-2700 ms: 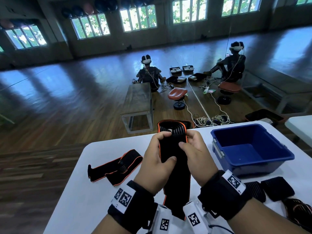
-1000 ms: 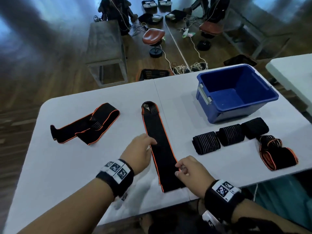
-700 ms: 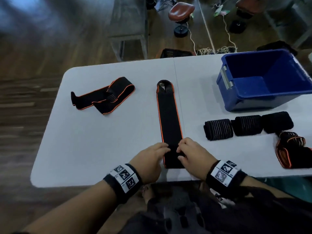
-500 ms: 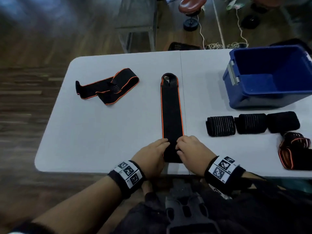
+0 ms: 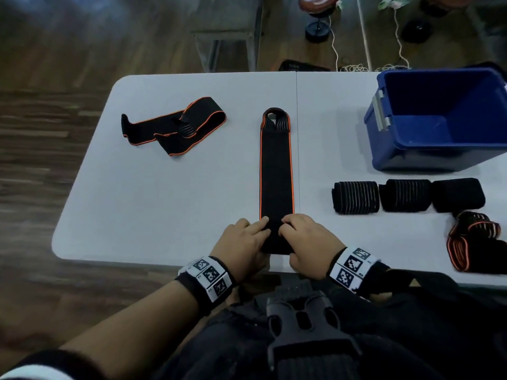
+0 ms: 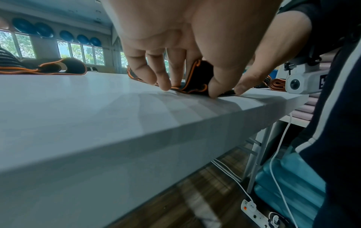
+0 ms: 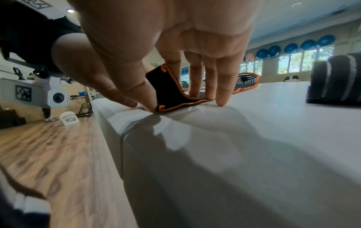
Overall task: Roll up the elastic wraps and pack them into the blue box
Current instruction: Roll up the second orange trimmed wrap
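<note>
**Both hands pinch the near end of a flat wrap at the tabletop edge**

At the far left of the white tabletop [image 5: 142, 204] lies a loosely folded wrap [image 5: 175, 127], black with orange edging, well apart from everything else.

In the middle, a long wrap [image 5: 276, 171] lies flat and straight, running away from the person, its looped end farthest from them. Its near end sits at the front edge of the tabletop. The left hand [image 5: 241, 248] pinches that end's left corner between thumb and fingers; the wrist view shows the fabric lifted and curled up off the surface between them. The right hand [image 5: 307, 242] pinches the right corner the same way, thumb under the raised end, fingertips [image 7: 220, 101] down on the wrap and the tabletop beside it.

To the right, three rolled wraps [image 5: 406, 196] sit in a row, touching one another. Behind them stands the blue box [image 5: 384, 149], open on top. At the far right edge, near the rolls, lies a bunched wrap [image 5: 474, 242] with orange trim.
</note>
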{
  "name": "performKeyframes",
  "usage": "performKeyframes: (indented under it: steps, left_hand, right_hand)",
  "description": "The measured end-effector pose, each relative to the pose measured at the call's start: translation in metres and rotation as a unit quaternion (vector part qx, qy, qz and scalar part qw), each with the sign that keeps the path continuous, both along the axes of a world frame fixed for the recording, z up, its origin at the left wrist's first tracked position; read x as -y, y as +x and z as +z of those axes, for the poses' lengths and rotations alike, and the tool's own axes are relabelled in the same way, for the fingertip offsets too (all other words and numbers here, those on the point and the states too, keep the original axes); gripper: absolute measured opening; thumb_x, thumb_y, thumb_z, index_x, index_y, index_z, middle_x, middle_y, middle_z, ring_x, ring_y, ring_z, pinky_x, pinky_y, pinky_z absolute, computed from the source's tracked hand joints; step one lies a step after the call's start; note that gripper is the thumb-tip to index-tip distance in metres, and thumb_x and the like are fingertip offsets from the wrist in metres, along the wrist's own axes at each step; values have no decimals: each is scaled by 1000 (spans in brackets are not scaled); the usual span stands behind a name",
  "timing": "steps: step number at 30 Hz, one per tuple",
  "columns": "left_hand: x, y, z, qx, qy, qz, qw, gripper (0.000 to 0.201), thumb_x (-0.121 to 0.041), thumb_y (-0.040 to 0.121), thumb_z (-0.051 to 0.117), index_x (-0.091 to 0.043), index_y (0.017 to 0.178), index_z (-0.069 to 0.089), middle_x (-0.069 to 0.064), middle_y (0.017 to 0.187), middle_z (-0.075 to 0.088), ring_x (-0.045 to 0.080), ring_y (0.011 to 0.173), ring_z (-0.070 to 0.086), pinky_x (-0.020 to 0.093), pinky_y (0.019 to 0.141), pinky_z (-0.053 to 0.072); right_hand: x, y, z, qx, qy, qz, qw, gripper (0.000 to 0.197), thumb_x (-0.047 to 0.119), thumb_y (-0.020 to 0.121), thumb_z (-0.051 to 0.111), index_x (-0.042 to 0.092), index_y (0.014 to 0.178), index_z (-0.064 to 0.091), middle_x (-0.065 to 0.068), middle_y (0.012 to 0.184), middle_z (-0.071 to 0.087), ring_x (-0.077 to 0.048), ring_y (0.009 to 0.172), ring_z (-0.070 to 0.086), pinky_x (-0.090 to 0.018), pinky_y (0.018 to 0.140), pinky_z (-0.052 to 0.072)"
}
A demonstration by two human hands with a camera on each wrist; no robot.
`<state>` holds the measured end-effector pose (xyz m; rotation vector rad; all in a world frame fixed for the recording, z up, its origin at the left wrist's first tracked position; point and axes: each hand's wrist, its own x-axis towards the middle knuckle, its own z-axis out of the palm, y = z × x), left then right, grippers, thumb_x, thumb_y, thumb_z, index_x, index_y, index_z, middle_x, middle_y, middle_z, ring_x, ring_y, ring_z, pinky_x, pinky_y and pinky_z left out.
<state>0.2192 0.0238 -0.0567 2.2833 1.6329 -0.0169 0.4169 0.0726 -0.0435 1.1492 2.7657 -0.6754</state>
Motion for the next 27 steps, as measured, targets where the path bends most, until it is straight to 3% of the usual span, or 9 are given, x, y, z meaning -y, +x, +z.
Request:
performKeyframes:
  steps: [4, 6, 8, 11, 14, 18, 21, 27]
  left_hand:
    - [0, 0, -7, 7, 2, 18, 1000, 41, -36, 75, 53, -17, 105, 73, 4, 129, 68, 28, 73, 61, 38, 58, 55]
    - [-1, 0, -7, 8, 5, 15, 1000, 36, -29, 70, 65, -16, 103, 74, 5, 127, 70, 27, 69, 60, 36, 55, 55]
    - [-4, -1, -6, 21, 10, 25, 999, 37, -21, 67, 62, -17, 102, 76, 3, 125, 71, 26, 66, 57, 36, 55, 54]
    - [-13, -6, -3, 50, -14, 77, 996, 45, -15, 80, 53, -23, 122, 69, 5, 116, 73, 27, 76, 55, 34, 65, 49]
    - [-20, -8, 7, 136, -60, 164, 975, 43, -21, 94, 56, -24, 137, 54, 4, 97, 73, 24, 87, 64, 31, 74, 46]
    - [-27, -9, 10, 232, -79, 255, 935, 32, -23, 95, 61, -19, 126, 54, -9, 87, 77, 12, 89, 68, 29, 84, 50]
    - [-29, -9, 7, 253, -80, 291, 919, 31, -24, 94, 64, -20, 122, 53, -11, 79, 76, 9, 91, 67, 29, 86, 50]
    - [-35, -9, 8, 258, -110, 341, 897, 31, -26, 90, 69, -21, 120, 62, -11, 73, 75, 7, 89, 69, 30, 87, 53]
  right_hand:
    - [4, -4, -1, 32, 12, 1, 999, 48, 7, 64, 69, 8, 112, 61, -15, 128, 57, -33, 119, 55, -40, 83, 58]
    - [6, -6, -1, 43, 14, -3, 999, 47, 8, 66, 70, 7, 112, 61, -16, 128, 57, -33, 119, 56, -40, 84, 58]
    - [6, -8, -2, 38, 17, -9, 999, 43, 10, 73, 66, 6, 115, 61, -15, 128, 58, -32, 119, 55, -41, 88, 56]
    - [-3, -9, 2, 7, -10, -47, 999, 30, 13, 87, 54, 13, 117, 58, -7, 117, 59, -28, 109, 56, -39, 89, 51]
    - [-14, -11, 11, -28, -69, -132, 988, 25, 18, 93, 53, 23, 118, 53, -2, 98, 62, -24, 91, 60, -36, 77, 49]
    - [-27, -12, 9, -57, -106, -216, 969, 41, 23, 93, 61, 21, 129, 42, -2, 91, 65, -22, 84, 62, -35, 74, 50]
    - [-37, -14, -1, -78, -129, -259, 954, 50, 27, 90, 67, 20, 132, 40, 2, 87, 62, -19, 82, 60, -32, 72, 46]
    - [-41, -16, -7, -70, -158, -282, 944, 54, 34, 90, 67, 21, 138, 44, -1, 90, 62, -22, 90, 64, -39, 84, 54]
